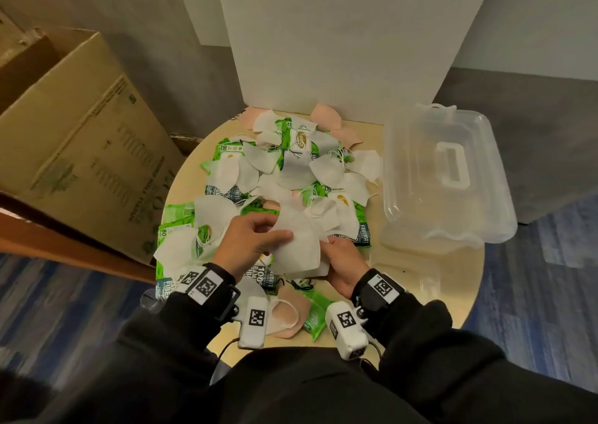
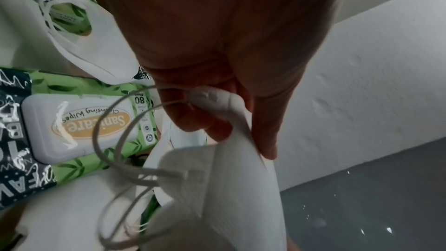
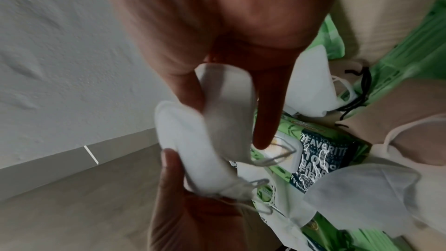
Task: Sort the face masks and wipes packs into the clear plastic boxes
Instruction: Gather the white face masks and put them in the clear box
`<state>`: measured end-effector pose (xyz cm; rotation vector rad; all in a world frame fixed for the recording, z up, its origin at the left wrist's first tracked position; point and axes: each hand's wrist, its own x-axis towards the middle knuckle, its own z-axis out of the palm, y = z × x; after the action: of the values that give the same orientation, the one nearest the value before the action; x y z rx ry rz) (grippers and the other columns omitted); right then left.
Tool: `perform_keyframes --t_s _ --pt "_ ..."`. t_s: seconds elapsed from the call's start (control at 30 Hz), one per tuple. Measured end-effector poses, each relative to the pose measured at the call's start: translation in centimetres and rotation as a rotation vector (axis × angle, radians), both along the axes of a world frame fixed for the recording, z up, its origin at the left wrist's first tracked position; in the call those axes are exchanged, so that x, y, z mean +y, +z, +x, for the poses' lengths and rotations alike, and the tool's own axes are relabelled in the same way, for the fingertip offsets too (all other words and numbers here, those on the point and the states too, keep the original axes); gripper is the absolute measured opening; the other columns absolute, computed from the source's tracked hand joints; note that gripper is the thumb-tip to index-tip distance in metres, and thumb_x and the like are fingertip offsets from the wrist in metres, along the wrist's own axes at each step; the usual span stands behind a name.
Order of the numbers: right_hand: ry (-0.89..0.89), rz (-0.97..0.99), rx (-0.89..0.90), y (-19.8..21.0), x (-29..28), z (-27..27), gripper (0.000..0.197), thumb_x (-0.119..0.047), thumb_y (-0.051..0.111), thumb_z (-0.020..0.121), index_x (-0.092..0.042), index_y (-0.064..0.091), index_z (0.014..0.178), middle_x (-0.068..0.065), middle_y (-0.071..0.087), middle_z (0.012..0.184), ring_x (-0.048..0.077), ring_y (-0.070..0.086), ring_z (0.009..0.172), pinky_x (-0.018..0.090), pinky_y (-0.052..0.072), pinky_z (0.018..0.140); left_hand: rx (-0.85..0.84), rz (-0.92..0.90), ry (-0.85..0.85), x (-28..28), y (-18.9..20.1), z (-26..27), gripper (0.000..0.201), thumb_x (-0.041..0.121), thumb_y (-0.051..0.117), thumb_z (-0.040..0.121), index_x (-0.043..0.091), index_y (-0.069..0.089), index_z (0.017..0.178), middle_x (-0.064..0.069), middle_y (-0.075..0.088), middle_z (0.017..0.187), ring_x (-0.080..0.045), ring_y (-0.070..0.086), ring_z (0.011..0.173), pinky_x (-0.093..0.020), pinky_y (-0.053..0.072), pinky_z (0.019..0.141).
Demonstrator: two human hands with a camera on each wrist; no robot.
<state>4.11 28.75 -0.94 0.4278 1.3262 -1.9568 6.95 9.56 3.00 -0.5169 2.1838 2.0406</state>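
A heap of white face masks [image 1: 326,169] and green wipes packs [image 1: 297,138] covers the round table [image 1: 466,297]. At its near side both hands hold a white mask [image 1: 299,245] up above the heap. My left hand [image 1: 281,229] pinches its left edge between thumb and fingers [image 2: 265,131]; the mask [image 2: 241,188] and its ear loops hang below. My right hand [image 1: 326,249] pinches a mask [image 3: 226,102] at the right edge between thumb and forefinger. A wipes pack [image 2: 77,125] lies under the left hand. A clear plastic box [image 1: 485,223] with its lid on stands at the right.
A large cardboard box [image 1: 81,138] stands left of the table and a white board [image 1: 339,35] rises behind it. Pink masks [image 1: 286,318] lie at the near edge and at the back [image 1: 323,116]. Another faint clear plastic piece [image 1: 407,274] lies at the near right.
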Motion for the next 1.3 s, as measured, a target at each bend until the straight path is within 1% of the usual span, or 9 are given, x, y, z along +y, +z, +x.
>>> perform_keyframes --t_s 0.17,0.27,0.4,0.57,0.7,0.87,0.97,1.13,1.3 --pt "-0.091 -0.100 -0.056 1.1 -0.9 0.0 0.032 -0.030 0.053 0.104 -0.011 0.066 0.126 0.013 0.074 0.120 0.029 0.071 0.109 0.049 0.056 0.095 -0.033 -0.025 -0.033 -1.1 -1.1 -0.2 0.016 0.010 0.090 0.074 0.008 0.077 0.083 -0.006 0.074 0.078 -0.014 0.061 0.068 -0.028 0.046 0.059" --pt "-0.128 -0.107 -0.090 1.3 -1.3 0.0 0.037 -0.035 0.044 0.108 -0.013 0.063 0.131 0.013 0.072 0.123 0.029 0.069 0.114 0.057 0.048 0.106 -0.016 -0.030 -0.071 -1.6 -1.4 -0.3 0.011 0.006 0.087 0.077 0.003 0.077 0.081 -0.002 0.072 0.073 -0.009 0.061 0.063 -0.022 0.046 0.056" --pt "-0.115 -0.080 -0.111 1.6 -2.5 0.2 0.040 -0.030 0.045 0.107 -0.007 0.059 0.137 0.015 0.070 0.127 0.032 0.067 0.117 0.052 0.058 0.090 0.004 -0.060 -0.118 -2.0 -1.6 -0.7 0.012 0.009 0.088 0.078 0.004 0.077 0.081 -0.003 0.071 0.071 -0.007 0.059 0.061 -0.020 0.045 0.055" --pt "-0.115 -0.049 -0.087 2.1 -3.5 0.3 0.035 -0.026 0.044 0.107 -0.006 0.063 0.130 0.013 0.074 0.117 0.028 0.072 0.104 0.044 0.062 0.077 0.005 -0.115 -0.160 -3.1 -2.4 -1.5 0.017 0.021 0.091 0.073 0.014 0.077 0.073 0.000 0.073 0.072 -0.013 0.062 0.068 -0.034 0.050 0.067" --pt "-0.122 0.005 -0.065 2.2 -3.8 0.4 0.035 -0.030 0.046 0.107 -0.008 0.066 0.125 0.009 0.077 0.107 0.023 0.074 0.093 0.041 0.061 0.069 0.004 -0.136 -0.165 -3.7 -2.8 -2.1 0.024 0.017 0.095 0.070 0.016 0.071 0.074 0.012 0.063 0.063 -0.004 0.054 0.059 -0.018 0.044 0.060" --pt "-0.074 0.103 -0.006 2.2 -4.3 0.5 0.019 -0.016 0.055 0.101 -0.010 0.070 0.112 0.011 0.074 0.108 0.025 0.070 0.094 0.046 0.057 0.079 -0.008 -0.164 -0.209 -4.2 -3.1 -2.5 0.029 0.018 0.097 0.066 0.017 0.071 0.080 0.008 0.066 0.064 -0.005 0.056 0.058 -0.017 0.044 0.056" --pt "-0.039 0.155 0.038 2.0 -4.6 0.6 0.016 -0.010 0.055 0.099 -0.010 0.070 0.105 0.011 0.072 0.101 0.024 0.068 0.091 0.044 0.057 0.074 -0.041 -0.173 -0.210 -4.7 -3.4 -2.6 0.037 0.023 0.099 0.062 0.020 0.069 0.083 0.004 0.066 0.064 -0.008 0.058 0.058 -0.023 0.046 0.057" --pt "-0.008 0.184 0.054 1.8 -5.1 0.7 0.023 -0.009 0.054 0.100 -0.002 0.068 0.116 0.015 0.070 0.105 0.027 0.067 0.093 0.041 0.059 0.070 -0.019 -0.265 -0.252 -5.6 -3.7 -2.6 0.044 0.031 0.099 0.061 0.024 0.068 0.093 0.005 0.063 0.080 -0.012 0.055 0.070 -0.030 0.046 0.069" --pt "0.005 0.191 0.061 1.8 -5.1 0.7 0.021 -0.008 0.053 0.100 -0.002 0.068 0.113 0.018 0.070 0.107 0.030 0.067 0.097 0.049 0.059 0.079 -0.084 -0.210 -0.376 -6.5 -3.4 -2.8 0.063 0.046 0.095 0.058 0.028 0.072 0.114 0.004 0.070 0.106 -0.016 0.067 0.093 -0.034 0.056 0.086"
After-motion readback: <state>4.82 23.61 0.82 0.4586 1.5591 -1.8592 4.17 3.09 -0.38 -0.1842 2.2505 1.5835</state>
